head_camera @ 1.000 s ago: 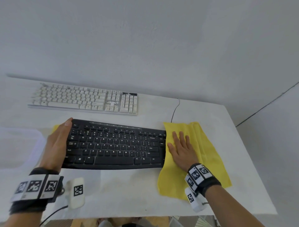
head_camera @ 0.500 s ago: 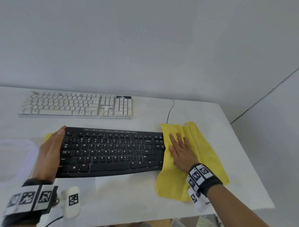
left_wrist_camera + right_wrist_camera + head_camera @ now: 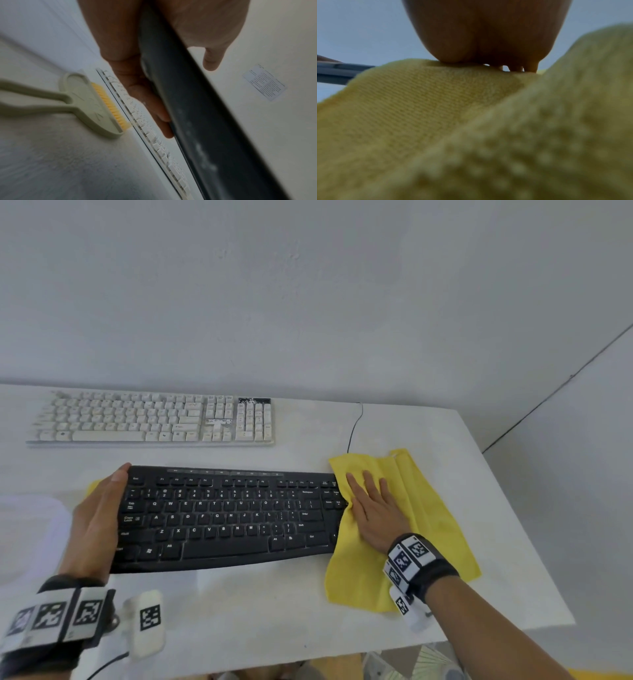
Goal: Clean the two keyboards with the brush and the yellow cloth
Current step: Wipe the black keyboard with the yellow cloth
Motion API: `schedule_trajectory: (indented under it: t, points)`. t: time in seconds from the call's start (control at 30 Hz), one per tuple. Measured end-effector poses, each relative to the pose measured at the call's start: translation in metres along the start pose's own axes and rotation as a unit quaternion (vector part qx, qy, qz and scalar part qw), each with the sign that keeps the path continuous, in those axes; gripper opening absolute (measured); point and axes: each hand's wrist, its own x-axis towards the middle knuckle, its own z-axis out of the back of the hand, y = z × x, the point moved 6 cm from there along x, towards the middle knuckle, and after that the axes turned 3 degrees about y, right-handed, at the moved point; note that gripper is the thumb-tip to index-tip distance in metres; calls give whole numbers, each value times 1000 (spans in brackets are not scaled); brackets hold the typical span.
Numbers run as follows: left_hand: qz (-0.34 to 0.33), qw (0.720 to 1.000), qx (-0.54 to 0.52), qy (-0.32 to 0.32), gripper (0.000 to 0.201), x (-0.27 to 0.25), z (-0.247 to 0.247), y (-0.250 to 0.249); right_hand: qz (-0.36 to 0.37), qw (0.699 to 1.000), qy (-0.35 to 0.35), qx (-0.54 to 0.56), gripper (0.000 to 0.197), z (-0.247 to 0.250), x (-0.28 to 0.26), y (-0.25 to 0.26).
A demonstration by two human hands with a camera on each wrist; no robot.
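A black keyboard (image 3: pixel 222 518) lies across the white table in front of me. My left hand (image 3: pixel 99 515) grips its left end; in the left wrist view the keyboard's edge (image 3: pixel 197 108) runs between the fingers (image 3: pixel 137 88) and the thumb. A yellow cloth (image 3: pixel 431 508) drapes over the keyboard's right end and hides the keys there. My right hand (image 3: pixel 373 508) presses flat on the cloth, fingers straight. A white keyboard (image 3: pixel 150 419) lies farther back. The beige brush (image 3: pixel 96 106) with yellow bristles rests on the table beside that white keyboard (image 3: pixel 147 129).
A thin black cable (image 3: pixel 356 426) runs from the cloth's far corner to the wall. The table's (image 3: pixel 274 611) front edge is close below my wrists and its right edge lies just past the cloth. A pale translucent container (image 3: pixel 30 525) sits at far left.
My right hand has slid the cloth a little to the left and away over the black keyboard's right end. The left hand keeps its hold on the left end.
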Motion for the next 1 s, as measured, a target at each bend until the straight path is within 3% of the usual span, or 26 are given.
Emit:
schedule_trajectory:
  t: [0.23,0.3,0.4,0.5,0.63,0.8,1.0]
  points:
    - [1,1000,5,3,65,-1,-1,0,52,999,2,-3,67,-10,-50,1]
    - [-10,1000,11,0,66,0,0,0,51,999,3,-4,71,-7,-44,0]
    - [-19,1000,10,-2,65,2,2,0,32,999,8,-1,52,-1,-19,2]
    - [-16,1000,9,-2,65,1,2,-1,5,1000,5,9,50,1,-1,1]
    - [-1,1000,1,-4,62,-1,-2,-2,30,999,-4,14,76,-3,-17,1]
    - [-4,1000,-6,-5,64,-2,-1,-3,64,998,5,18,75,-14,-52,-1]
    - [1,1000,-8,-12,61,-3,-3,-7,33,999,6,14,71,-10,9,-15]
